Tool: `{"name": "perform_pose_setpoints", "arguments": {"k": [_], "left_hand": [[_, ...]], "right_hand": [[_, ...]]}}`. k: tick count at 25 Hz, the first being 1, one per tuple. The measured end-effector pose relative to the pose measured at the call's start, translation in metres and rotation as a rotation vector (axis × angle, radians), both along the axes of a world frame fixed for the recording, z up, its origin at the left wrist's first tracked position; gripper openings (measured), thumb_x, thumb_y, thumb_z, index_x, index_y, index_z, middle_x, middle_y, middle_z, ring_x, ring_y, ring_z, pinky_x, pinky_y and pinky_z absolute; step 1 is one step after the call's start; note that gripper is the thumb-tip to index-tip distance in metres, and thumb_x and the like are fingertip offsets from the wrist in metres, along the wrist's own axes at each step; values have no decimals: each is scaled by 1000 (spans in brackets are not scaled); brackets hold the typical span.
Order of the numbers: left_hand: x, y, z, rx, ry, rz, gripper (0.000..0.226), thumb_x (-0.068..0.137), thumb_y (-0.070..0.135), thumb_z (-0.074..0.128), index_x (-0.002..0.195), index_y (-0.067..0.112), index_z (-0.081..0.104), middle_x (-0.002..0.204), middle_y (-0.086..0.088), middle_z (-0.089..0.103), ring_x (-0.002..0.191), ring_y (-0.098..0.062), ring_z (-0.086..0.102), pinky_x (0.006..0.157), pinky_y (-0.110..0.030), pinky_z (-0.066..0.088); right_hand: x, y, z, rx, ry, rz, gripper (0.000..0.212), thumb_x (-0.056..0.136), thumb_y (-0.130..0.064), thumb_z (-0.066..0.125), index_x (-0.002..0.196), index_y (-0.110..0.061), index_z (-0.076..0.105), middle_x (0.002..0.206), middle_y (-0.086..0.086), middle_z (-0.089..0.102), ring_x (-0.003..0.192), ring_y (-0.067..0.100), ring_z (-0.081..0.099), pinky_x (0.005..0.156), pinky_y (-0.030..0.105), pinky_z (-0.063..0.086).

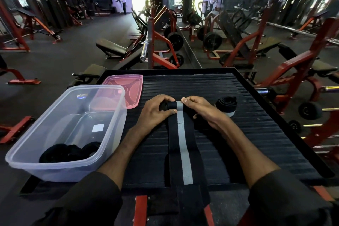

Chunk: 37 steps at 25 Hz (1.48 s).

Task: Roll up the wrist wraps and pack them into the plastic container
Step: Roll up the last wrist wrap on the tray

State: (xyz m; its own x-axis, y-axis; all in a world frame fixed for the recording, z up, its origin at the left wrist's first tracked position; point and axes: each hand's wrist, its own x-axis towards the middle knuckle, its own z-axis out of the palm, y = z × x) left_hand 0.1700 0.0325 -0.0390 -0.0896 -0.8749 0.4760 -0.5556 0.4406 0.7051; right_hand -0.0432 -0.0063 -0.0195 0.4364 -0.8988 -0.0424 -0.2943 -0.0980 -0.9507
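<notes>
A long black wrist wrap with a grey centre stripe lies stretched toward me on the ribbed black platform. Its far end is a small tight roll. My left hand grips the roll's left side and my right hand pinches its right side. A clear plastic container stands at the platform's left edge, with rolled black wraps in its near corner. Another rolled wrap lies just right of my right hand.
A pink lid lies behind the container. The wrap's near end hangs over the platform's front edge above a red frame. Benches, racks and weight plates fill the gym floor beyond; a mirror wall runs on the right.
</notes>
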Motion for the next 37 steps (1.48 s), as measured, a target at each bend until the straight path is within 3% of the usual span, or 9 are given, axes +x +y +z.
{"name": "perform_pose_setpoints", "arguments": {"k": [3, 5, 10, 14, 18, 24, 29, 32, 37], "left_hand": [[0, 1, 6, 353, 188, -143, 31, 92, 28, 72, 121, 18, 65, 120, 1, 67, 114, -12, 64, 94, -41, 58], [3, 0, 5, 412, 256, -175, 30, 95, 30, 68, 123, 18, 64, 124, -3, 65, 118, -18, 65, 89, -51, 60], [5, 0, 4, 490, 284, -196, 30, 94, 29, 70, 122, 21, 64, 118, -7, 70, 110, -17, 69, 92, -45, 59], [2, 0, 2, 441, 243, -165, 34, 84, 12, 80, 116, 13, 67, 98, -13, 71, 89, -21, 67, 88, -49, 57], [-1, 3, 7, 290, 162, -128, 40, 73, 12, 88, 108, 22, 72, 106, -2, 75, 98, -19, 71, 94, -35, 56], [-2, 3, 10, 114, 218, -52, 43, 71, 1, 86, 100, 28, 69, 106, 4, 72, 106, -17, 69, 96, -30, 55], [0, 1, 8, 354, 259, -145, 46, 82, -6, 76, 123, 9, 63, 117, 0, 67, 106, -9, 64, 97, -23, 51], [1, 0, 8, 468, 318, -200, 46, 88, -2, 71, 131, 11, 58, 116, 3, 67, 105, -4, 64, 89, -17, 54], [4, -1, 4, 392, 191, -154, 44, 82, 3, 80, 123, 12, 65, 105, 6, 70, 93, 2, 66, 87, -16, 52]], "right_hand": [[1, 2, -1, -37, -72, -8, 29, 99, -38, 64, 116, -14, 71, 110, 4, 74, 96, 10, 62, 72, 26, 45], [-1, 1, -1, -40, -97, 9, 24, 98, -29, 68, 118, -17, 72, 100, -7, 74, 88, 3, 62, 69, 22, 45], [-4, -2, -3, -20, -164, 44, 27, 90, -9, 75, 115, -18, 73, 93, -11, 72, 83, 5, 60, 67, 22, 44], [-4, -4, -1, 147, -216, 68, 37, 86, 5, 69, 111, -22, 76, 108, -2, 76, 96, 17, 64, 78, 29, 46], [-2, -4, 4, 295, -372, -2, 33, 88, -11, 71, 120, -18, 72, 119, 7, 76, 109, 22, 69, 95, 42, 50], [3, -3, 0, 196, -84, 34, 21, 96, -47, 65, 95, -26, 68, 73, -13, 58, 69, 5, 51, 66, 23, 45], [-1, 1, -3, 86, -98, -5, 21, 91, -32, 76, 108, -21, 73, 90, -8, 70, 83, 7, 61, 69, 22, 48], [-5, 0, -3, 69, -127, -15, 31, 86, -22, 81, 116, -17, 73, 95, -6, 74, 84, 4, 65, 72, 24, 47], [-3, -1, -6, 102, -163, -15, 41, 78, 5, 79, 114, -14, 73, 91, -3, 75, 88, 13, 65, 82, 34, 49]]}}
